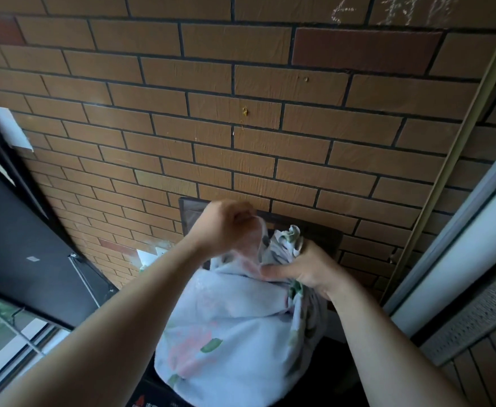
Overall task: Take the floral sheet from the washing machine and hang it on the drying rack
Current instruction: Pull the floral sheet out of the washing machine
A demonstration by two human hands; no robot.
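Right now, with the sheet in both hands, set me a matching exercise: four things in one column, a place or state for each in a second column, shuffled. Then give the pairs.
Things
1. left hand
2. right hand
3. floral sheet
4. brick wall

Places or states
A. hangs in a bundle below both hands
B. brown, straight ahead behind everything
C. grips a raised edge of fabric, the higher of the two
D. clutches a bunched wad of fabric, lower and further right

Pairs: 1-C, 2-D, 3-A, 4-B
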